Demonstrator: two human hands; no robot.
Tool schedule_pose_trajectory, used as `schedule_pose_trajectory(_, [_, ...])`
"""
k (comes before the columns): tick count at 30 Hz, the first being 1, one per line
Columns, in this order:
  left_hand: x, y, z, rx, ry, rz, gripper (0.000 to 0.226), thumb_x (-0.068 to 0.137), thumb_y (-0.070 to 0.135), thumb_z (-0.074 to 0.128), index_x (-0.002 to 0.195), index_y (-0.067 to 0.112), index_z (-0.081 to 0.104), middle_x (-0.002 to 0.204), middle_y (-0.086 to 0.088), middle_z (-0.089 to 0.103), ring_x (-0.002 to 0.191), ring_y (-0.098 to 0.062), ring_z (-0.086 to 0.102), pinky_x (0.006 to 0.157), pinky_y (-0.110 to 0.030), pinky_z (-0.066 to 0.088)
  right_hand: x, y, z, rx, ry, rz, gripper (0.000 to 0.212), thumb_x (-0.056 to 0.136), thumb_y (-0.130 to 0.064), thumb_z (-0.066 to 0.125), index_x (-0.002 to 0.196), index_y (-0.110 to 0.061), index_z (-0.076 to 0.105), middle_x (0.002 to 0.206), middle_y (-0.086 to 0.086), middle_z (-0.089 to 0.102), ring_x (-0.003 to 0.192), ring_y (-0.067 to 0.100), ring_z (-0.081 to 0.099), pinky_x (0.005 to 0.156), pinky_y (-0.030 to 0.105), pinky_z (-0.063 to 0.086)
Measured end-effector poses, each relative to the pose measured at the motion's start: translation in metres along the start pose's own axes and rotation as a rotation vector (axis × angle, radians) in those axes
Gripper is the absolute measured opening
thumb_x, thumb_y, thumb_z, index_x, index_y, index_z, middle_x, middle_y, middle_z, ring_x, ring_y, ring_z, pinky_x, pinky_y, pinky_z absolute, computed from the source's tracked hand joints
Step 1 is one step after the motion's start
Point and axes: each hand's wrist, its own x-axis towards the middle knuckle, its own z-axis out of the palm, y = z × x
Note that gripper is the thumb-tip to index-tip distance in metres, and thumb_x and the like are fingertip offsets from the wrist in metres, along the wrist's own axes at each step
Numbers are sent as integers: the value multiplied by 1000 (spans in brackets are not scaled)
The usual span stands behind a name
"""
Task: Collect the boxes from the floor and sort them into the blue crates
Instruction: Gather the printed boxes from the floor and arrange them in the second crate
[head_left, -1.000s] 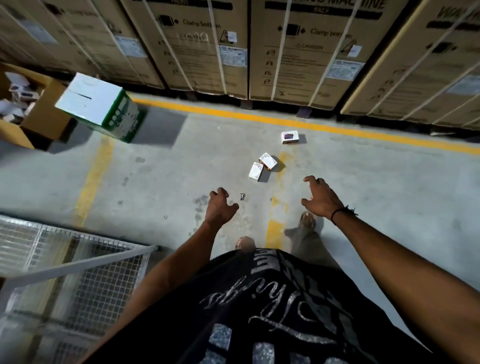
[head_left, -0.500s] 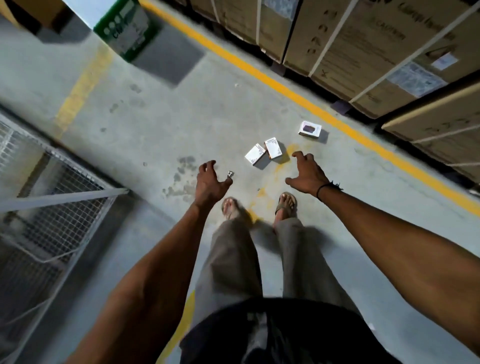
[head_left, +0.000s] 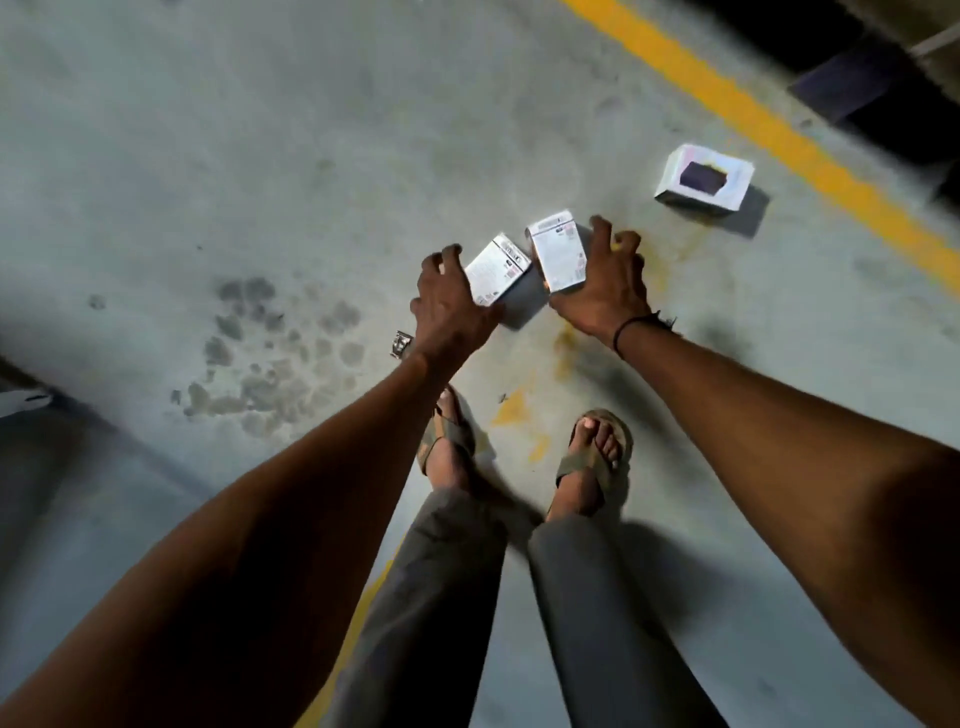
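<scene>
Grey concrete floor (head_left: 260, 156) runs under me, stained dark in blotches, with a yellow line (head_left: 779, 135) crossing at the upper right. I am bent over my sandalled feet with both arms stretched down.

Two small white boxes lie side by side just ahead of my toes. My left hand (head_left: 452, 306) is curled over the near end of the left box (head_left: 496, 267), fingers spread along its left edge; I judge it closing on the box, not yet lifting. My right hand (head_left: 605, 283) wraps the right box (head_left: 558, 249) from its right side, fingers hooked over the far edge. Both boxes have their long axes pointing away from me, tilted a little apart, so each hand takes the one nearer to it.

A third box (head_left: 704, 179), white with a dark window, sits well apart to the upper right, near the line; my right arm is the closer one.

All three look like light printed card, crisp-edged and smooth. No blue crates are in view.
</scene>
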Motion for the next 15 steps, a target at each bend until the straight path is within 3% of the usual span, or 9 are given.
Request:
schedule_pose_trajectory(4, [81, -31, 73, 15, -9, 24, 103, 72, 34, 86, 155, 15, 28, 154, -12, 34, 141, -35, 40, 110, -51, 35, 72, 34, 70, -81, 10, 4, 106, 68, -34, 84, 153, -28, 21, 144, 15, 30, 125, 43, 44, 96, 50, 47])
schedule_pose_trajectory(7, [113, -45, 104, 59, 13, 57, 101, 70, 32, 87, 152, 16, 30, 147, -12, 39, 135, -35, 42, 105, -48, 36, 102, 48, 107, -152, 2, -53, 110, 71, -37, 83, 158, -26, 17, 151, 18, 27, 133, 43, 39, 104, 51, 44])
schedule_pose_trajectory(11, [125, -51, 115, 128, 94, 129, 87, 74, 35, 82, 145, 17, 35, 135, -9, 46, 123, -35, 50, 95, -50, 41, 111, 52, 126, -185, 85, -110, 90, 82, -28, 72, 158, -22, 24, 148, 23, 31, 131, 45, 39, 106, 49, 42])
schedule_pose_trajectory(15, [102, -45, 83, -12, 177, 118, 90, 75, 36, 79, 150, 22, 30, 134, -6, 47, 117, -34, 54, 90, -52, 50, 92, 39, 103, -181, 65, -145, 82, 86, -30, 67, 157, -34, 25, 138, 19, 35, 119, 44, 44, 102, 46, 41])
